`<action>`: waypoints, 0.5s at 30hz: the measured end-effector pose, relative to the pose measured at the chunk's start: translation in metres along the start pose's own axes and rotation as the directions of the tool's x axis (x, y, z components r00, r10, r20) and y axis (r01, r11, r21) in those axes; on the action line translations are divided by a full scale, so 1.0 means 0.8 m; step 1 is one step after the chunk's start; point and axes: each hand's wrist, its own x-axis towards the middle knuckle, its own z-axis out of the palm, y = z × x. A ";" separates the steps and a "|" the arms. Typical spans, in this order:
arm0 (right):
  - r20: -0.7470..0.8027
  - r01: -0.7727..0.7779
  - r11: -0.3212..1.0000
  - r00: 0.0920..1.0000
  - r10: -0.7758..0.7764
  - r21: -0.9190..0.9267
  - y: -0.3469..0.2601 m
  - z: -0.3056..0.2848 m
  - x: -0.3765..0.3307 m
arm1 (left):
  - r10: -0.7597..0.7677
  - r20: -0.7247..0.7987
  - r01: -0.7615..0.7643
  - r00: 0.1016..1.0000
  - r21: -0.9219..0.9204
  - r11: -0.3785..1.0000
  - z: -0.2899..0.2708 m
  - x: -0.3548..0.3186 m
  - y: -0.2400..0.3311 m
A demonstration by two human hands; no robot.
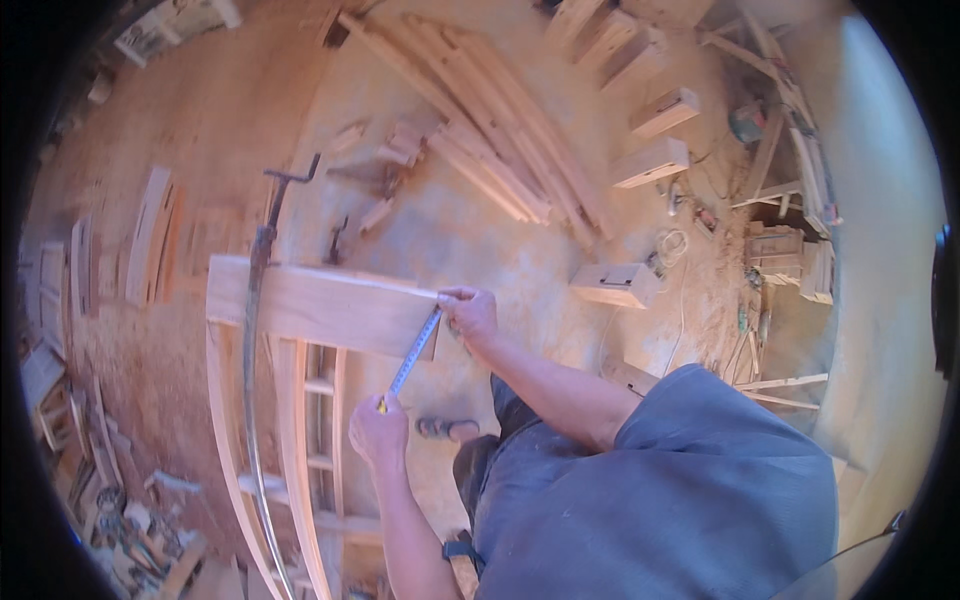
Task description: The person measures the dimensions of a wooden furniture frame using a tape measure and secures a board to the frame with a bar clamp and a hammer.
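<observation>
A pale tape measure blade (414,354) is stretched between my two hands, slanting across the right end of a wide wooden board (330,305). My left hand (380,430) is closed around the tape measure's case, of which only a bit of yellow shows. With its fingers pinched, my right hand (468,312) holds the blade's far end at the board's top edge. The board lies across the top of a wooden frame with long rails (296,420). A long metal bar clamp (254,300) runs over the board and down along the frame.
Long planks (500,120) lie on the floor ahead, with short offcuts (400,145) beside them. Several wooden blocks (650,162) stand at the right. Cables (680,270) trail nearby. Boards (155,240) and scrap wood with tools (140,530) lie on the left.
</observation>
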 end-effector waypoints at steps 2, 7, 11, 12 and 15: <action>-0.045 -0.050 0.996 0.998 0.054 0.073 0.001 0.012 -0.018 | 0.025 -0.018 -0.025 1.000 0.016 1.000 -0.015 -0.002 0.009; -0.223 0.257 0.945 0.928 -0.300 -0.202 0.018 0.013 -0.003 | 0.096 -0.082 -0.089 0.992 0.085 0.992 -0.041 -0.035 -0.074; -0.214 0.328 0.860 0.876 -0.432 -0.392 0.022 0.037 -0.008 | 0.084 -0.180 -0.079 0.980 0.038 0.996 -0.072 -0.083 -0.232; -0.182 0.358 0.809 0.856 -0.484 -0.466 0.030 0.040 -0.001 | 0.076 -0.213 -0.073 0.974 0.022 0.997 -0.079 -0.101 -0.273; -0.250 0.246 0.937 0.918 -0.307 -0.246 0.046 0.023 0.016 | 0.033 -0.248 -0.030 0.968 0.014 0.999 -0.108 -0.145 -0.370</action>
